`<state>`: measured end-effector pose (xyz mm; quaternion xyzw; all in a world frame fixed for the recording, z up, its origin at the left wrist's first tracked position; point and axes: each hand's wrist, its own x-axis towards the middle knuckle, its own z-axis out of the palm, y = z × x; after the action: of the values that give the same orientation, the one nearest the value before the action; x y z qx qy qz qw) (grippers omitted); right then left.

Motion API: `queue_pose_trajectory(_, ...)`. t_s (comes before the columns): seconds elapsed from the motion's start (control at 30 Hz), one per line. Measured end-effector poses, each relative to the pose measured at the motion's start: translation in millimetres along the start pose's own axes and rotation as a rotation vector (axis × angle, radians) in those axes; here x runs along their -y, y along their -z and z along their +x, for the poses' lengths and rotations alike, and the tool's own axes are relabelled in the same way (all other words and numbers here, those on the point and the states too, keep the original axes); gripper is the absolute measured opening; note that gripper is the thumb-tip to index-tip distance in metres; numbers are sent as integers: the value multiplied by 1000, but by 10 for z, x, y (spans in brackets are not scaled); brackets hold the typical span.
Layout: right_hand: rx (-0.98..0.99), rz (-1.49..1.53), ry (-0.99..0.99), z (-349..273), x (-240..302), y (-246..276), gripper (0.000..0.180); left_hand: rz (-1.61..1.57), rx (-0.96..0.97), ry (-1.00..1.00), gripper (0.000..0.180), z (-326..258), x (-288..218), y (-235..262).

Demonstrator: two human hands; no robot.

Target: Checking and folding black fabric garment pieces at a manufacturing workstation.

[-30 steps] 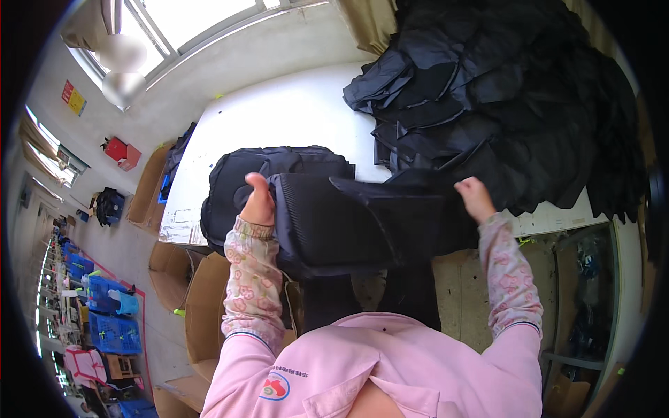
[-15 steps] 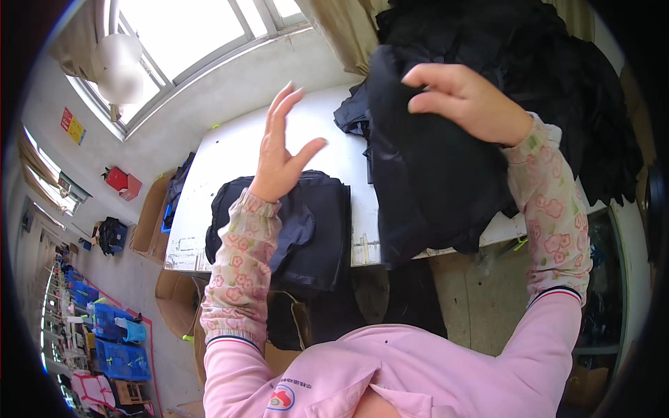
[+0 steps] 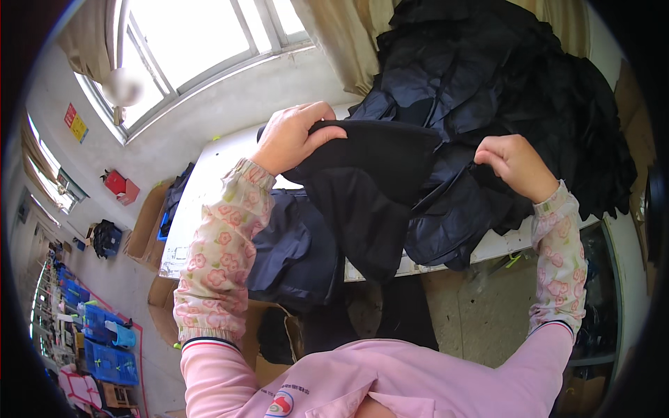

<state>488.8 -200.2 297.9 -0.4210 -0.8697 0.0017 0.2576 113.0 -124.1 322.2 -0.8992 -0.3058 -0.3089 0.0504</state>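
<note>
My left hand (image 3: 296, 136) is closed on the top edge of a black garment (image 3: 362, 188), thumb in front and fingers behind. The garment hangs in folds from that raised edge over the front of the table. My right hand (image 3: 516, 166) pinches an edge of dark, slightly shiny cloth (image 3: 453, 219) beside it. I cannot tell whether this cloth belongs to the same garment or to another piece. Partly behind the hanging garment, near my left forearm, lies a folded stack of dark garments (image 3: 289, 244).
A large heap of black garments (image 3: 516, 90) covers the table's right and far side. The white table (image 3: 202, 181) stands by a wall with a window (image 3: 188, 42). Cardboard boxes (image 3: 150, 226) stand left of it and below its edge. Blue crates (image 3: 111, 362) line the lower left.
Both hands were open, the right above the black cloth. My left hand has closed on the garment and its edge is raised; my right hand has lowered and now pinches cloth.
</note>
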Motion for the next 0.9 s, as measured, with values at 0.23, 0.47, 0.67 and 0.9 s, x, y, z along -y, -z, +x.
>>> queue_pose_trajectory(0.23,-44,152,210,602,633,-99,59,-65,-45,-236,31,188,-399,-127)
queue_pose_trajectory(0.47,163,453,81,1032,832,-168,20,249,-511,18,24,-29,202,-65)
queue_pose_trajectory(0.67,175,675,-61,1463,1274,-215,33,-861,-39,912,26,-1417,360,-1177)
queue_pose_trajectory(0.9,-35,924,-47,2121,2155,-506,42,-2401,267,828,84,-2105,-925,-1831)
